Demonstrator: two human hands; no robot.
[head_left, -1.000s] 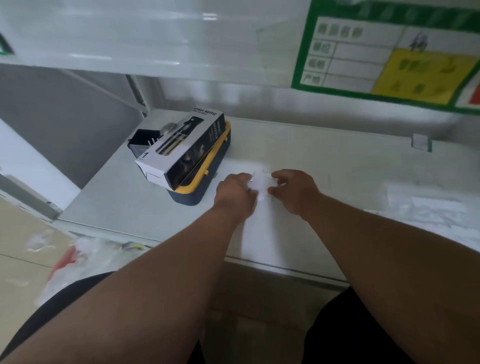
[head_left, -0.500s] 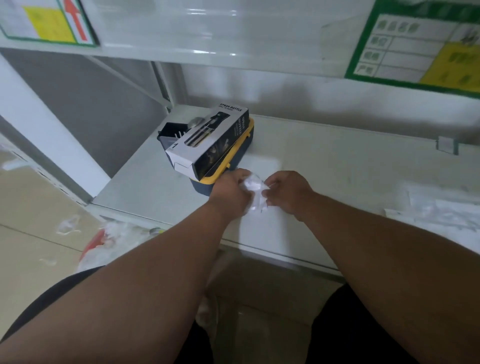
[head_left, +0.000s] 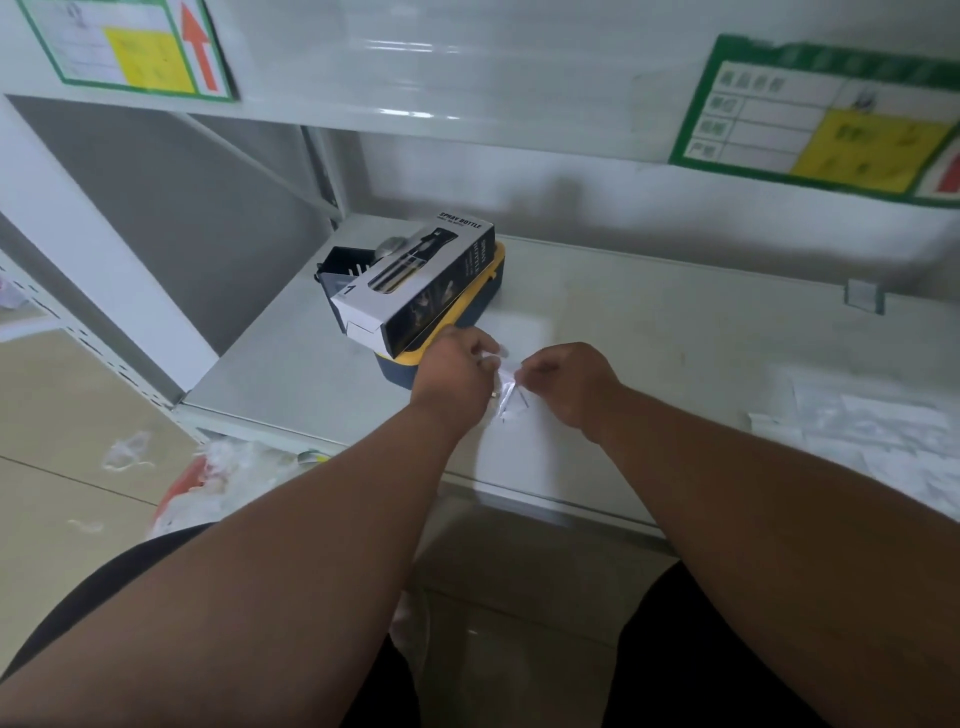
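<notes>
Both my hands hold a small clear plastic bag (head_left: 508, 391) just above the white shelf (head_left: 649, 332). My left hand (head_left: 457, 371) pinches the bag's left side, and my right hand (head_left: 569, 379) pinches its right side. The bag hangs crumpled between them, with thin dark pieces showing through it. A white sheet (head_left: 519, 447) lies on the shelf under my hands. Just left of my left hand, a black and white spray bottle box (head_left: 415, 286) lies on top of a blue case with a yellow lid (head_left: 480, 280).
A dark open container (head_left: 337, 260) sits behind the box. Loose clear bags (head_left: 872, 431) lie at the shelf's right. A shelf post (head_left: 327, 171) rises at the back left. A red bin with plastic waste (head_left: 208, 478) stands on the floor below left. Green-framed labels hang on the upper shelf.
My hands have drawn slightly apart and lifted the crumpled bag, which now stretches and hangs between them. My view has shifted right, so the box sits further left of centre.
</notes>
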